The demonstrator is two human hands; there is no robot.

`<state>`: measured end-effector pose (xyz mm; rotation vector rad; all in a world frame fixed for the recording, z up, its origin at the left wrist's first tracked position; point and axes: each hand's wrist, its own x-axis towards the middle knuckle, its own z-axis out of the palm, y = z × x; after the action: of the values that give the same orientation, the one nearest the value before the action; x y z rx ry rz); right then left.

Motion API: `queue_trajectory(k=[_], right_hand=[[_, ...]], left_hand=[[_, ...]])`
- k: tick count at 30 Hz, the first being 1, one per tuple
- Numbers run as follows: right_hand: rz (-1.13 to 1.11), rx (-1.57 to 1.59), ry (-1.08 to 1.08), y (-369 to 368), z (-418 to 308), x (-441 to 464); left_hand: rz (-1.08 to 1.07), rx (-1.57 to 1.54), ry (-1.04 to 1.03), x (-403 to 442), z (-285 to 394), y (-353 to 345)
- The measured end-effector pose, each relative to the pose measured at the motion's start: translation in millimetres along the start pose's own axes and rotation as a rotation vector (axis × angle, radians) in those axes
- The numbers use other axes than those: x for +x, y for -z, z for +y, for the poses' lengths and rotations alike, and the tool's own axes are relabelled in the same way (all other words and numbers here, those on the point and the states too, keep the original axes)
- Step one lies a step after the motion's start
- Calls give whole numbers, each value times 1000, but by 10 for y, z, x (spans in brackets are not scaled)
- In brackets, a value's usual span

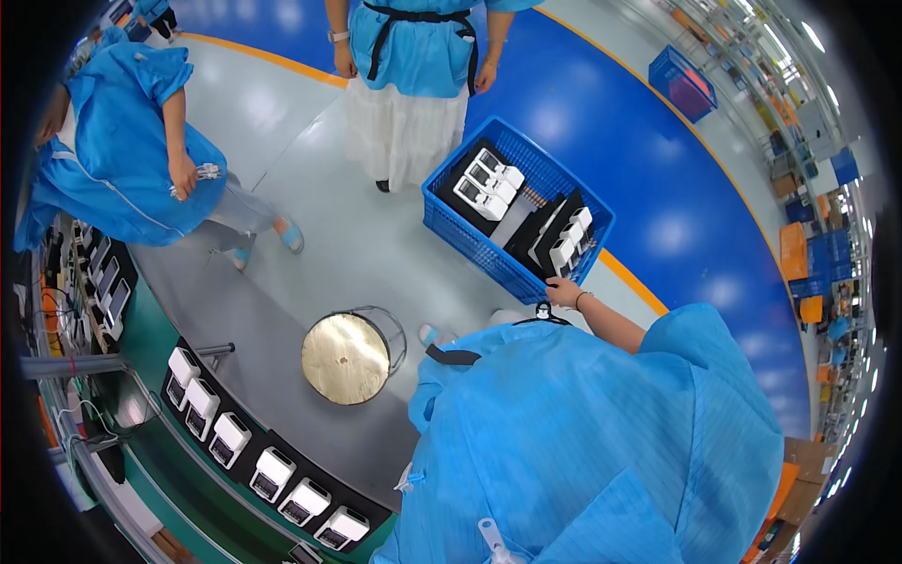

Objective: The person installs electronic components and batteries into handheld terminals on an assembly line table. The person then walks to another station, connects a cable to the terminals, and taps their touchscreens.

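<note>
My right hand (564, 293) reaches out at the right of my body and grips the near corner of a blue plastic crate (474, 252), its fingers curled over the rim. Inside the crate, white devices (489, 184) sit on black trays on the left, and more white devices (567, 242) stand among upright black trays on the right. My left hand does not show. My blue smock fills the lower right.
A round stool (346, 359) stands left of me. White devices (229, 439) line a green-edged conveyor (178, 461) at lower left. One person (413, 56) stands behind the crate; another (132, 141), at upper left, holds small white parts. Shelving is at far right.
</note>
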<state>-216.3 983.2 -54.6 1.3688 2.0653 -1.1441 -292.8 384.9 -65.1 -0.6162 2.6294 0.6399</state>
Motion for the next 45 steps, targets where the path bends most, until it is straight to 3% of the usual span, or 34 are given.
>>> queue_trajectory(k=[10, 17, 20, 24, 28, 29, 31, 32, 33, 35, 37, 38, 39, 40, 41, 45], right_hand=[[-62, 60, -167, -99, 41, 110], [-142, 3, -122, -117, -225, 345], [-114, -165, 46, -81, -499, 391], [-106, -140, 70, -109, -605, 776], [-408, -270, 204, 33, -763, 1404], [-251, -222, 299, -17, -723, 1599], [-294, -109, 255, 141, -1274, 1576], [-242, -186, 396, 101, -1327, 1853], [-353, -217, 465, 207, -1665, 1865], [-375, -104, 524, 254, -2372, 1764], [-440, -205, 690, 306, -3168, 1503], [-395, -223, 860, 261, -3454, 1369], [-404, -285, 955, 174, -3725, 1280], [-395, -146, 1145, 128, -3988, 1022], [-406, -122, 1259, 43, -4185, 883], [-571, -131, 1379, -219, -4698, 763]], left_hand=[[-103, -37, 67, 19, -9, -45], [-178, -38, 194, -88, -19, -69], [-215, -38, 265, -200, 0, -92], [-274, -36, 376, -374, 95, -152], [-361, -59, 502, -547, 386, -247], [-385, -70, 532, -563, 489, -272], [-410, -101, 541, -479, 794, -361], [-396, -121, 501, -354, 944, -450], [-338, -182, 401, -156, 1274, -468], [-140, -348, 109, 351, 2089, -498], [-350, -416, -32, 816, 3063, -374], [-387, -387, -280, 904, 3668, -215], [-329, -91, -706, 1239, 3804, -608], [-510, -129, -665, 1245, 4311, -516], [-596, 159, -761, 1203, 4886, -336], [-545, -382, -1020, 1257, 5319, -652]])
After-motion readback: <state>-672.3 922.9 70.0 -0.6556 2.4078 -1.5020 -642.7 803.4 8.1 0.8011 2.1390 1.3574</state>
